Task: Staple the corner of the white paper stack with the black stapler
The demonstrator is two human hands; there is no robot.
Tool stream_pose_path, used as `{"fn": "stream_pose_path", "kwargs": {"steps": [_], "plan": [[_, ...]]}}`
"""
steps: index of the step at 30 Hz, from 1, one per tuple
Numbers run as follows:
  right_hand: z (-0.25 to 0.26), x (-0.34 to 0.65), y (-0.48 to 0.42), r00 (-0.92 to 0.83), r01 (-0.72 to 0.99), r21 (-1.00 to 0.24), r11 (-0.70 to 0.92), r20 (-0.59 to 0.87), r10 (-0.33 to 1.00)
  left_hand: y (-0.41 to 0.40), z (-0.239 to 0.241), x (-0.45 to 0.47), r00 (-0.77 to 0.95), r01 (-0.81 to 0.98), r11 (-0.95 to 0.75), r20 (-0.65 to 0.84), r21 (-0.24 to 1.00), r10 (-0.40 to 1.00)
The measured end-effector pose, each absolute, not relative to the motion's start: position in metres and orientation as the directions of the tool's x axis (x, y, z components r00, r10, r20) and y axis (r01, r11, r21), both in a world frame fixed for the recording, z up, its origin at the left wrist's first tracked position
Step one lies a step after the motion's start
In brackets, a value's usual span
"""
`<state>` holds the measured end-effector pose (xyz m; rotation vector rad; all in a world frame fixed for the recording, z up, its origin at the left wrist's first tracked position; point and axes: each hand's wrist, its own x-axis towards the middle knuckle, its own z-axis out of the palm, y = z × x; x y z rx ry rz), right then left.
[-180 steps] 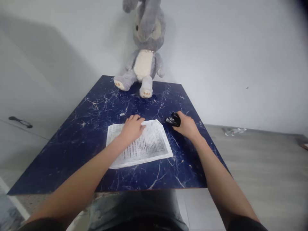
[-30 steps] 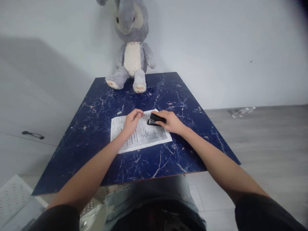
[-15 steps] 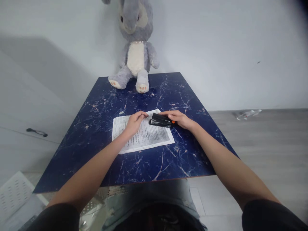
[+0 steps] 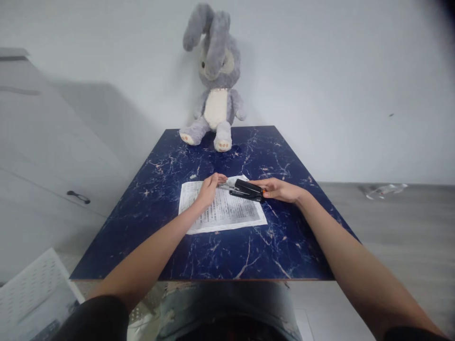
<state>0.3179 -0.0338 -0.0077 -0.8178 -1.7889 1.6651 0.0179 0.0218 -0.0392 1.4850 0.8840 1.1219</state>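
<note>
Black plastic stapler (image 4: 250, 191) between the hands: the right hand (image 4: 280, 190) holds its rear end, front pointing at the left hand (image 4: 210, 190), above the printed sheets (image 4: 240, 215). A thin metal strip (image 4: 227, 186) juts from its front to the left fingertips, bunched narrow; I can't tell from here whether they grip it. I judge the step in hand to be handling that strip; next, I'd want the right hand steady and the left pinch precise.
</note>
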Motion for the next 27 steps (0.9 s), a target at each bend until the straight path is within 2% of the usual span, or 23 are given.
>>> {"fn": "stream_pose_path", "kwargs": {"steps": [2,4,7,10,12,14,17,20,22,24,27], "plan": [[-0.004,0.311,-0.035,-0.636,0.107,-0.985,0.137,0.039,0.771,0.021,-0.038,0.017,0.31,-0.017,-0.223,0.217,0.975,0.926],[0.0,0.302,-0.038,-0.599,0.239,-0.929,0.281,0.086,0.796,0.021,-0.038,0.017,0.328,-0.006,-0.253,0.241,0.968,0.914],[0.002,0.287,-0.043,-0.53,0.457,-0.773,0.439,0.16,0.833,0.02,-0.037,0.017,0.326,-0.036,-0.247,0.245,0.968,0.913],[0.0,0.273,-0.05,-0.491,0.516,-0.639,0.57,0.325,0.808,0.018,-0.032,0.017,0.263,-0.144,-0.158,0.192,0.977,0.945],[-0.003,0.265,-0.054,-0.496,0.539,-0.485,0.688,0.477,0.725,0.015,-0.026,0.017,0.233,-0.288,-0.028,0.099,0.957,0.967],[-0.005,0.257,-0.057,-0.535,0.596,-0.249,0.763,0.586,0.609,0.012,-0.017,0.015,0.274,-0.443,0.17,-0.047,0.88,0.961],[-0.005,0.246,-0.061,-0.62,0.68,0.109,0.725,0.613,0.489,0.007,-0.006,0.012,0.403,-0.517,0.416,-0.217,0.748,0.889],[-0.002,0.24,-0.064,-0.683,0.686,0.311,0.657,0.585,0.437,0.003,-0.004,0.01,0.441,-0.509,0.439,-0.213,0.74,0.872],[0.0,0.239,-0.066,-0.699,0.681,0.354,0.641,0.576,0.424,0.002,-0.007,0.01,0.429,-0.497,0.388,-0.169,0.776,0.887],[0.001,0.24,-0.067,-0.663,0.71,0.324,0.625,0.607,0.439,0.002,-0.011,0.01,0.386,-0.471,0.328,-0.143,0.819,0.911],[0.002,0.244,-0.065,-0.475,0.801,0.119,0.587,0.724,0.501,0.004,-0.012,0.007,0.289,-0.433,0.225,-0.103,0.873,0.952]]}}
